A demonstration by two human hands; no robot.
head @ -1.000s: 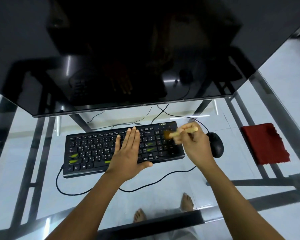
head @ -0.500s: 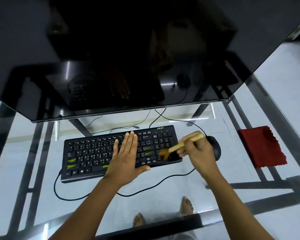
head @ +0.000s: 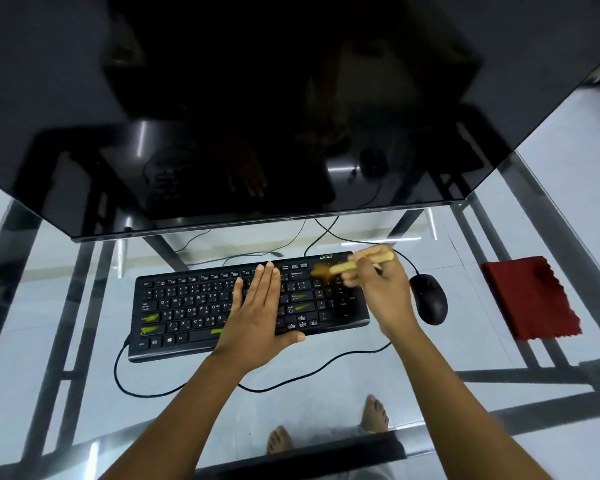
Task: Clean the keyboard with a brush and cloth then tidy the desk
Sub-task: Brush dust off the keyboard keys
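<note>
nearest the camera, two bare feet (head: 374, 414) show through the glass worktop (head: 465, 344). both forearms reach forward over the glass. a black cable (head: 125, 375) loops on the glass just in front of the keyboard (head: 187, 306), which lies flat across the middle of the worktop, with yellow-green smears on several keys. the left hand (head: 257, 313) lies flat on the centre of the keys, fingers straight and together, thumb out past the front edge, pressing down and gripping nothing. to its right, the right hand (head: 381, 292) is curled round the pale wooden handle of the brush (head: 354, 266), holding it low and nearly level, handle end pointing right. the brown bristles sit over the keyboard's far right corner, by the number pad. they are blurred, so contact with the keys looks likely but cannot be confirmed. just right of the keyboard, partly behind that wrist, rests a black mouse (head: 428, 299). well off to the right lies the red cloth (head: 530, 297), flat on the glass with a ragged edge. furthest back, a big dark monitor (head: 257, 116) fills the top, dimly reflecting the hand and keyboard.
</note>
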